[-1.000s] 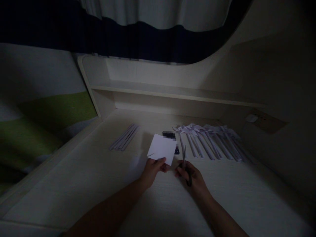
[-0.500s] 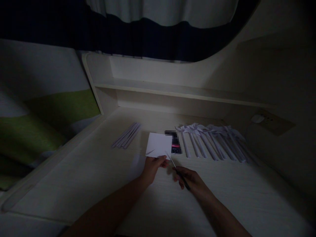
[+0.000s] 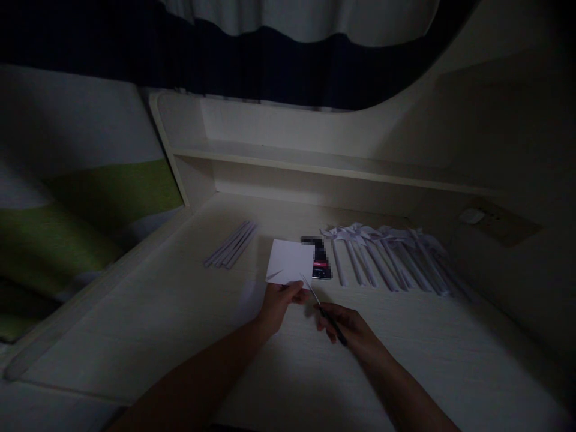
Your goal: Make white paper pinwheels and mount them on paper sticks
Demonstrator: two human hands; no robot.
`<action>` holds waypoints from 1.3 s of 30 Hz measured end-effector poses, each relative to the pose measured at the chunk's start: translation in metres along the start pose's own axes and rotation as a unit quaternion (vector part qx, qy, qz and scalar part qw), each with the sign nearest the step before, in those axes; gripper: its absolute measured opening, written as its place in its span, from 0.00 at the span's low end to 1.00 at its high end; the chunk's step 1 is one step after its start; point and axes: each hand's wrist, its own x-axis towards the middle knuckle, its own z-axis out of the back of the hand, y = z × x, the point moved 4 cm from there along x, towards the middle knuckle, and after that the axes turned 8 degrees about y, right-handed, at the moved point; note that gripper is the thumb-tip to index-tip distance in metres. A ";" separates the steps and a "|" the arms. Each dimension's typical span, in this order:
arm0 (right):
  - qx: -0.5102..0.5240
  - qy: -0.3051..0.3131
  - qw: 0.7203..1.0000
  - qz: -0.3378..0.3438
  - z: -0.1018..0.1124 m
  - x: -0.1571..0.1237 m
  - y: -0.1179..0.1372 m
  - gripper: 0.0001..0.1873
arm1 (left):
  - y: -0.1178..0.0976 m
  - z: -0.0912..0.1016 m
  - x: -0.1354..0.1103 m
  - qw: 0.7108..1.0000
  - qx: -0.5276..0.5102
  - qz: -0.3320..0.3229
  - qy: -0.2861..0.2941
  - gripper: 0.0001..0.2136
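**Gripping two-handed toward six o'clock**

Reaches in from seven o'clock with the left forearm, pinching thumb uppermost with the left hand. Angles the right forearm in from five, curling the right hand inward, near the left.

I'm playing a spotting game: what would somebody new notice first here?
Probably the bright square of white paper in the left hand, mid-picture, with black-handled metal scissors in the right hand near its lower right corner. Then, farther right, the row of white sticks topped with folded, pinwheel-like paper shapes.
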 end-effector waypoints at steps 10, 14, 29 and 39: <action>0.006 0.007 1.000 0.005 0.000 -0.001 0.002 0.26 | 0.001 -0.001 0.000 1.000 -0.012 0.007 -0.003 0.10; 0.003 0.009 1.000 0.000 0.001 0.000 -0.004 0.24 | 0.002 0.000 0.000 1.000 -0.012 0.011 -0.006 0.10; -0.001 0.017 1.000 0.012 0.003 0.001 -0.007 0.28 | 0.002 0.001 0.000 1.000 0.002 0.013 -0.015 0.11; 0.012 0.027 1.000 0.009 0.000 0.000 0.000 0.28 | -0.002 -0.001 -0.001 1.000 0.005 0.019 -0.008 0.09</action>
